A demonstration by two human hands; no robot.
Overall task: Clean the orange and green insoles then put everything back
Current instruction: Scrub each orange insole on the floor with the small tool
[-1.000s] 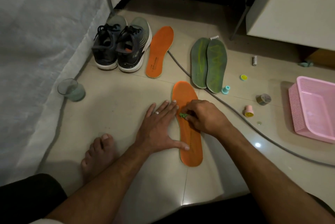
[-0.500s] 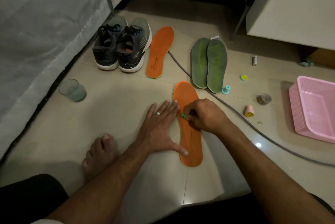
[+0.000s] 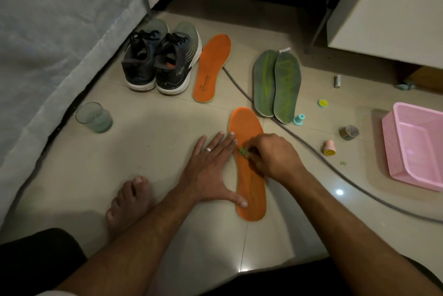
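Observation:
An orange insole (image 3: 249, 190) lies lengthwise on the tiled floor in front of me. My left hand (image 3: 211, 168) lies flat with straight fingers along the insole's left edge, its thumb pressing the heel end. My right hand (image 3: 271, 154) pinches a small green piece (image 3: 242, 151) against the insole's middle. A second orange insole (image 3: 211, 68) lies beside a pair of dark sneakers (image 3: 160, 60). Two green insoles (image 3: 276, 82) lie side by side further right.
A glass with greenish liquid (image 3: 94, 117) stands near the bed edge (image 3: 48, 108) on the left. A grey cable (image 3: 335, 171) crosses the floor. A pink basket (image 3: 414, 147), small caps and stamps (image 3: 328, 148) and a tape roll (image 3: 348, 132) sit at right. My bare foot (image 3: 130, 199) rests at lower left.
My right hand with the green piece has shifted very slightly on the insole. The view has drifted a little. The left hand stays in place.

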